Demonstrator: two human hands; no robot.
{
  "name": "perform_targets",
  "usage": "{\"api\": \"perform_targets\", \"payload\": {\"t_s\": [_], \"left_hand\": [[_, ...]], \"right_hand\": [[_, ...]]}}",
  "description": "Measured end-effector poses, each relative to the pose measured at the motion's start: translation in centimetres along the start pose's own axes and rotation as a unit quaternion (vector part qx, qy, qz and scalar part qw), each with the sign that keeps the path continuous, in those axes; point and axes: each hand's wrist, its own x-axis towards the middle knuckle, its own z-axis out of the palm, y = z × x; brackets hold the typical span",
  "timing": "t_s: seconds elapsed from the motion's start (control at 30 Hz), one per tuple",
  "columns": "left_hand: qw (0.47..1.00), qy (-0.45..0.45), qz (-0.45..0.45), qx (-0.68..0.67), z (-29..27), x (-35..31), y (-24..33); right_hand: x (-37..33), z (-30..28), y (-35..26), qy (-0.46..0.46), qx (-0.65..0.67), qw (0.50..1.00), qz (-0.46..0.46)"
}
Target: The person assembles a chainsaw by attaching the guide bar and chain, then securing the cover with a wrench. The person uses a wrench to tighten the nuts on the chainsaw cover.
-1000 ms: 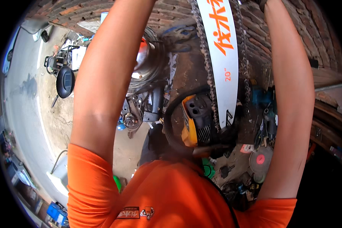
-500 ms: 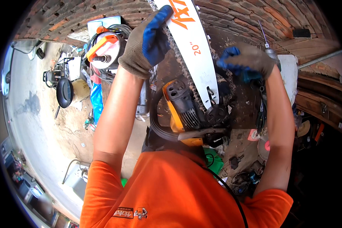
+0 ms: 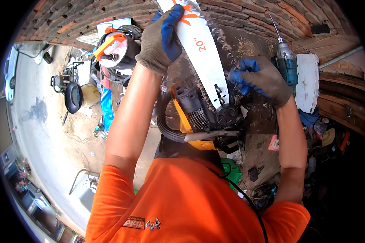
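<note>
A chainsaw with a black and yellow body [image 3: 196,115] rests on the bench in front of me. Its white guide bar [image 3: 202,56] points away, leaning a little left. Gloved in brown and blue, my left hand [image 3: 161,40] is closed around the bar's left edge, well up its length. The saw chain [image 3: 223,40] runs along the bar and stands off its right edge. My right hand [image 3: 261,79], in a matching glove, has its fingers curled on the chain right of the bar's base. A round black part [image 3: 226,116] sits at the bar's foot.
Right of my right hand stands a teal power driver [image 3: 287,65] with a long bit, beside a white board [image 3: 308,83]. To the left are a round container with an orange handle [image 3: 111,48] and a black frying pan [image 3: 73,97]. A brick wall [image 3: 251,16] closes off the far side.
My right hand has come down and closed on the chain beside the bar's base. The chain now bows farther out from the bar's right edge. My left hand keeps its hold.
</note>
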Motion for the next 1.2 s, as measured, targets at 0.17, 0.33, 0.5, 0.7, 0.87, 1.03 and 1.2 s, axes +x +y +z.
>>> {"api": "perform_targets", "payload": {"t_s": [0.17,0.33,0.5,0.7,0.87,1.03,1.2], "left_hand": [[0.998,0.019,-0.051,-0.042,1.3,0.1,0.0],[0.989,-0.028,-0.091,-0.116,2.0,0.1,-0.6],[0.750,0.002,-0.163,-0.641,3.4,0.4,-0.6],[0.530,0.112,-0.463,-0.702,1.8,2.8,0.7],[0.590,0.127,-0.465,-0.647,2.8,3.7,-0.5],[0.657,0.154,-0.436,-0.595,3.5,4.3,0.5],[0.672,0.091,-0.472,-0.563,1.1,4.3,1.0]], "right_hand": [[-0.3,2.4,1.5,0.054,0.161,0.985,-0.037],[0.5,2.7,0.6,0.095,0.028,0.995,-0.032],[4.0,0.6,4.8,0.100,-0.002,0.993,-0.061],[6.4,-1.0,-3.8,0.062,-0.117,0.981,-0.143],[15.7,0.7,-17.0,0.211,-0.220,0.915,-0.265],[25.0,0.0,-25.1,0.280,-0.332,0.874,-0.217],[27.8,0.5,-27.2,0.397,-0.395,0.802,-0.206]]}}
